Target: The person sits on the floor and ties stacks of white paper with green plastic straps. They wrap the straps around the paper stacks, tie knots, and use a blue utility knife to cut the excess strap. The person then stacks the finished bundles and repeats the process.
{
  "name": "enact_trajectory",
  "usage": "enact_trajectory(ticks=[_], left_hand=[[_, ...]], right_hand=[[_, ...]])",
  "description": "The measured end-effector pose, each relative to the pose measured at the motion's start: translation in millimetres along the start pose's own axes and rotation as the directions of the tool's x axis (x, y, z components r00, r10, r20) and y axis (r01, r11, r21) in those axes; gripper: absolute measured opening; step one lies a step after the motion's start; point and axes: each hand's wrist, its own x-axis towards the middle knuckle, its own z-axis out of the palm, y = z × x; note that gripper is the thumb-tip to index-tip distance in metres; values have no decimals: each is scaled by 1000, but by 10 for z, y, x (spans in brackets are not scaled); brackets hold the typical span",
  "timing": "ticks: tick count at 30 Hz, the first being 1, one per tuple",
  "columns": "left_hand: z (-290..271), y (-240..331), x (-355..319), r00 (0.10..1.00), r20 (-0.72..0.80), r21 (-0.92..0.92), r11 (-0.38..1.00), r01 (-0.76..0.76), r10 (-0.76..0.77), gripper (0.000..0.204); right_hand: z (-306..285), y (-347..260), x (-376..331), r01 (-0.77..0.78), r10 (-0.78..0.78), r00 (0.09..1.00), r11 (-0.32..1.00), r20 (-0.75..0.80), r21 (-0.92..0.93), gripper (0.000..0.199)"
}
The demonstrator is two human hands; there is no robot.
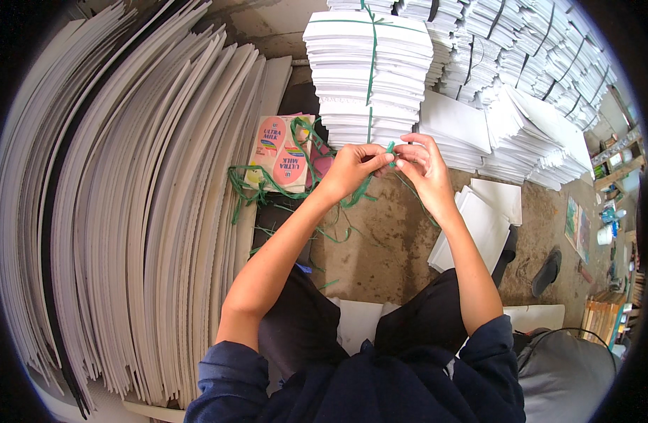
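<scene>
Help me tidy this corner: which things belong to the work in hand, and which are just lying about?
In use: left hand, right hand, green strap, tied white stack.

Lying about: pink carton, loose strap scraps, black sandal, leaning white sheets.

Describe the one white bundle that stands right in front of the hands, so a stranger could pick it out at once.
Start from the wall of white stacks across the top. The bundle is the tall stack nearest the left hand and right hand, at the middle. Unlike its neighbours, tied with dark bands, it carries a green strap running down its front.
</scene>
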Motion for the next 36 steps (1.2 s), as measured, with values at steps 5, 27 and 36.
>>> enact_trajectory(ticks=[5, 27, 36], left_hand=[[29, -38, -15, 999, -42, 23, 999, -32, 33, 25], [-135, 173, -33, 999, -35, -37, 999, 37, -38, 22], [181, 479, -208, 910, -168, 822, 563, -83, 379, 16]], right_hand=[[17, 19, 4, 17, -17, 1000, 1000, 3, 10, 36], [109, -84, -20, 415, -442, 896, 862, -31, -292, 47], [116, -33, 0, 107, -114, 972, 993, -208, -41, 44]])
